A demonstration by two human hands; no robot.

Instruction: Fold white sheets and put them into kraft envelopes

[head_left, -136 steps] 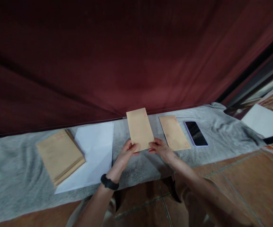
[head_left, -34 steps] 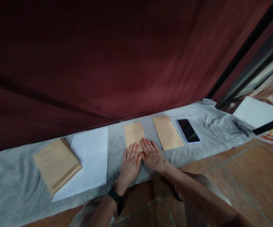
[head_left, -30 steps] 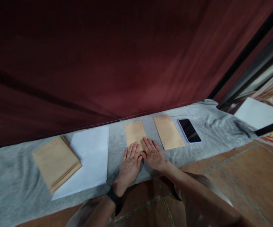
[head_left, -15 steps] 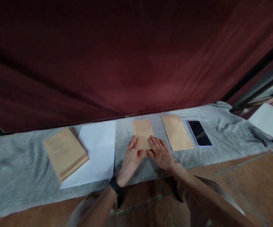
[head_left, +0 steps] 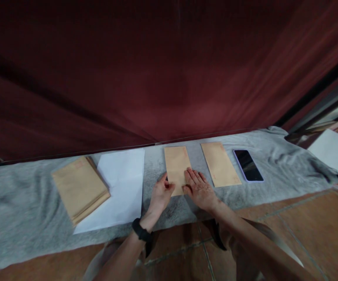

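Left hand (head_left: pixel 160 194) and right hand (head_left: pixel 200 191) flank a brown envelope (head_left: pixel 177 164), its long axis pointing forward; the left pinches its left edge, the right lies flat, palm down, on its right.

The left hand (head_left: pixel 160 194) has its fingers curled and its thumb turned inward in a pinch. The right hand (head_left: pixel 200 191) lies flat, palm down, fingers straight and nearly together. The left forearm (head_left: pixel 124 253) and right forearm (head_left: pixel 239 227) slant forward and inward.
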